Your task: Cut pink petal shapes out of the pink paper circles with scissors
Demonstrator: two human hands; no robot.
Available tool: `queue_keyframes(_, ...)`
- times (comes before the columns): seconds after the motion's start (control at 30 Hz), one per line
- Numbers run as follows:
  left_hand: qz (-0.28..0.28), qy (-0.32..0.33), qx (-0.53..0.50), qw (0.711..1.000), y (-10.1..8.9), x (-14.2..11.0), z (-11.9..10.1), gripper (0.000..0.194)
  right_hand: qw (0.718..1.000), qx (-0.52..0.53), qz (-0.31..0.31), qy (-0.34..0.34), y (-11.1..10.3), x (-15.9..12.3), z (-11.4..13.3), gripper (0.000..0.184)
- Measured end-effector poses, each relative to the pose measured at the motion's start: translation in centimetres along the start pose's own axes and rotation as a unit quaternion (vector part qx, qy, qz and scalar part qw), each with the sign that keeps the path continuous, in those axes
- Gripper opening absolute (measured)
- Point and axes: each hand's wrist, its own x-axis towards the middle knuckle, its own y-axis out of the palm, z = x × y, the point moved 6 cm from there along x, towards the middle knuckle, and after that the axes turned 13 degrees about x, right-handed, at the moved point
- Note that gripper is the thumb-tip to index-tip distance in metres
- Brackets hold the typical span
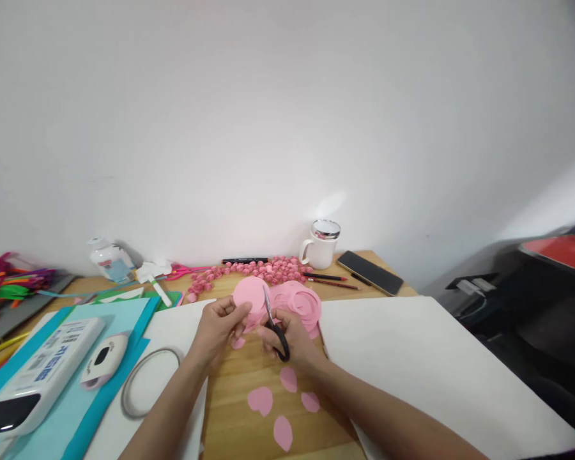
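Observation:
My left hand (224, 324) pinches a round pink paper disc (249, 292) by its lower edge, above the wooden table. In my right hand (287, 332) is a pair of scissors (282, 345) with black handles, fingers closed around them. The metal blades point up at the disc's right edge; whether they touch the paper I cannot tell. Behind the right hand lies a pile of pink paper rings and scraps (304, 303). Several pink paper petals (260, 401) are scattered on the wood below my hands.
Many small pink rolled paper buds (278, 269) lie along the back, near a white mug (322, 246), pencils (333, 283) and a phone (371, 273). White sheets (426, 370) flank the wood. To the left are a tape roll (148, 383), blue paper (124, 306) and a white bottle (110, 259).

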Motion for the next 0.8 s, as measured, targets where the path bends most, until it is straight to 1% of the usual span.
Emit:
queue_keyframes(0.13,0.013,-0.015,-0.036,0.999,0.4,0.0,0.3,0.030,1.000,0.003,0.011,0.009,0.3,-0.2,0.0,0.034)
queue_keyframes(0.3,-0.007,-0.004,0.019,1.000,0.0,0.0,0.1,0.035,1.000,0.015,0.019,0.009,0.7,-0.2,0.3,0.035)
queue_keyframes(0.4,0.002,-0.011,0.044,0.999,0.0,-0.1,0.0,0.037,0.999,0.036,0.015,-0.005,0.7,-0.1,0.9,0.038)
queue_keyframes(0.47,0.008,-0.010,0.049,0.999,0.0,-0.1,0.1,0.037,0.999,0.040,0.013,-0.005,0.7,0.0,1.1,0.038)
queue_keyframes(0.6,-0.003,0.007,0.055,0.998,-0.2,0.0,0.2,0.036,1.000,0.029,0.002,0.001,0.5,0.1,0.9,0.036)
queue_keyframes(0.8,-0.006,0.018,0.055,0.998,-0.4,0.1,0.3,0.035,1.000,0.018,-0.012,0.009,0.3,0.1,0.6,0.042)
